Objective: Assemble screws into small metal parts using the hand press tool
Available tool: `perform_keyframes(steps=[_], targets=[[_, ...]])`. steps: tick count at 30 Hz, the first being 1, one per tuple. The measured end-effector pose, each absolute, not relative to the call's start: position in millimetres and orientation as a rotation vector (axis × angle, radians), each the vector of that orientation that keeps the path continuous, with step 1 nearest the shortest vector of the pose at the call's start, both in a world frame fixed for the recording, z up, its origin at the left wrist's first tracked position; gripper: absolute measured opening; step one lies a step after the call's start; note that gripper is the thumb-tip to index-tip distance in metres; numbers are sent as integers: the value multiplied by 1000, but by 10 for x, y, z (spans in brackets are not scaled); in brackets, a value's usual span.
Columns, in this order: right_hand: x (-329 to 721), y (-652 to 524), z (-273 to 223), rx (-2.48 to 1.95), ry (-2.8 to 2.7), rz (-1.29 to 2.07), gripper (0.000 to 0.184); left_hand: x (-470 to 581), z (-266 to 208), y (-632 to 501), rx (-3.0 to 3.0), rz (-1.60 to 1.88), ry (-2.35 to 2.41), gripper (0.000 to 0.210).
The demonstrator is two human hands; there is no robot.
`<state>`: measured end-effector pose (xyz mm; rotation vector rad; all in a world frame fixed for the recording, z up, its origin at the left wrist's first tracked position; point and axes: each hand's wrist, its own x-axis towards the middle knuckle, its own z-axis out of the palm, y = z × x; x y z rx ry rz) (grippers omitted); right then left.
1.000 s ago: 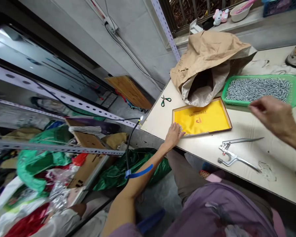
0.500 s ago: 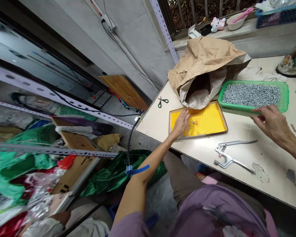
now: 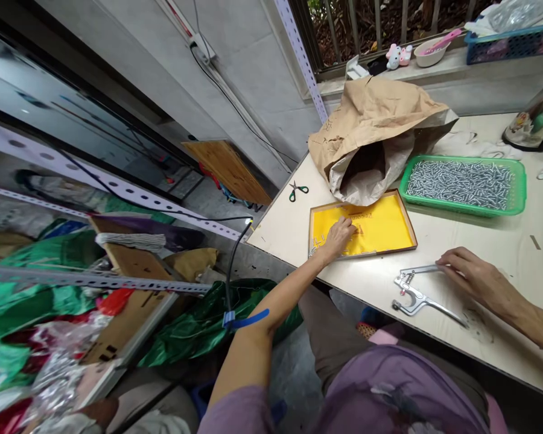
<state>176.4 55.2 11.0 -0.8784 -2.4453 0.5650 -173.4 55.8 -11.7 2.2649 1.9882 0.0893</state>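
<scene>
My left hand [image 3: 338,238] is over the shallow cardboard tray lined with yellow [image 3: 389,232]. Its fingers are bent together near the middle of the lining, and whatever they pinch is too small to make out. Several small silver metal pins [image 3: 317,242] lie at the tray's left end, beside the wrist. On the table, my right hand [image 3: 473,276] has thumb and fingers closed at the handle end of the silver snap pliers [image 3: 417,296], which lie flat with handles spread. A green plastic basket [image 3: 522,187] full of similar pins stands behind.
A large brown paper sack [image 3: 380,114] lies with its mouth open over the tray's back edge. Green-handled scissors [image 3: 297,190] rest near the table's left corner. A dark grey scrap was at the table's right. Bags and cardboard fill the floor at left.
My right hand has come down from the green basket's front edge to the handle of the pliers. My left hand has shifted slightly right and its fingers have curled in the tray.
</scene>
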Motion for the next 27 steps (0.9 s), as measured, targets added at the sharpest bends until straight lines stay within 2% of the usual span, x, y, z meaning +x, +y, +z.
perform_keyframes(steps=[2, 5, 8, 11, 16, 22, 27], targets=[[1692, 560, 135, -898, -2391, 621, 35, -1725, -100, 574, 2127, 240, 2009, 16], [1362, 639, 145, -903, -2264, 786, 30, -1644, -106, 521, 1634, 643, 2036, 10], [818, 762, 92, -939, -2094, 992, 23, -1478, -128, 418, 1111, 947, 1830, 6], [284, 875, 3, -990, -1945, 1192, 22, -1350, -124, 341, 810, 1130, 1573, 13], [-174, 987, -101, -987, -1946, 1321, 17, -1429, -72, 293, 544, 1216, 1402, 24], [-389, 992, -156, -1000, -1989, 1217, 12, -1605, -116, 307, 419, 1205, 1339, 25], [-566, 997, -163, -1026, -2003, 1095, 13, -1670, -90, 383, 592, 1363, 1540, 24]])
